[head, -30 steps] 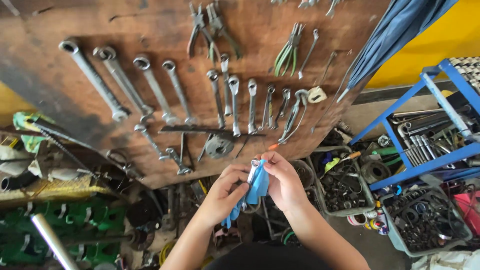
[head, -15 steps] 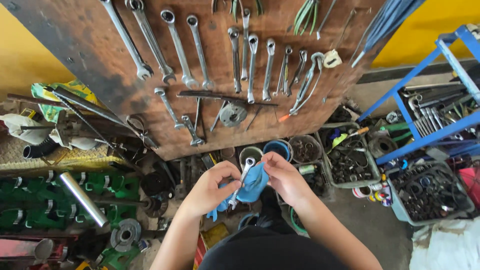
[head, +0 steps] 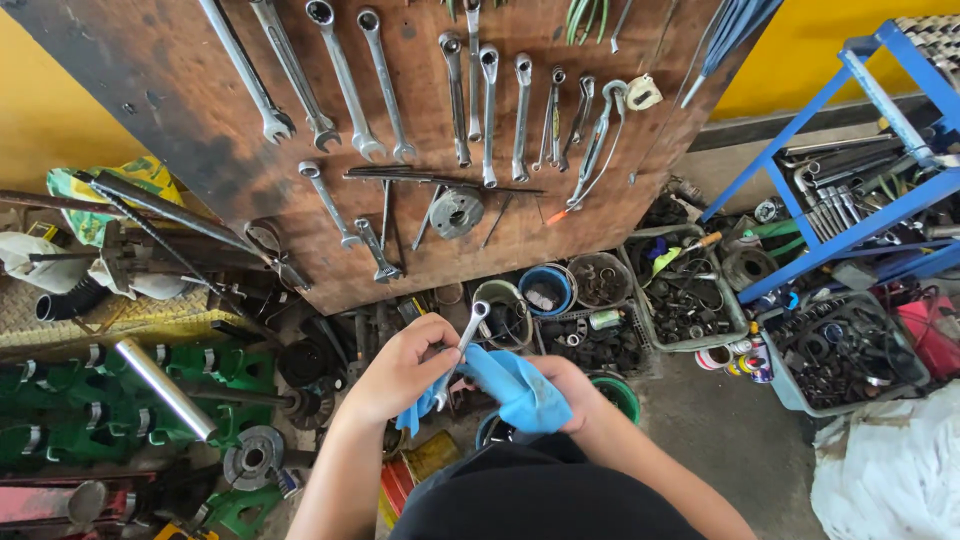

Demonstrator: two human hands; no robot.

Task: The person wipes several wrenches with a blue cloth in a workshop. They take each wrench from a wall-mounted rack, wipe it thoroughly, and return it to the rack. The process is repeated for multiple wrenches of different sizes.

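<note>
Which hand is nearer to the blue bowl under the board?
Right. The right hand, wrapped in the blue cloth, lies just below the blue bowl; the left hand, holding the wrench, is farther left.

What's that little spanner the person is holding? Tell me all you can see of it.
The spanner is a small, slim tool of bright silvery metal. A ring end shows at its top, pointing up and slightly right; the shaft slants down to the left. The left hand grips its lower part, which is hidden among the fingers and a blue cloth draped over the right hand. Its other end cannot be seen. It is held in the air, before the brown tool board.
</note>
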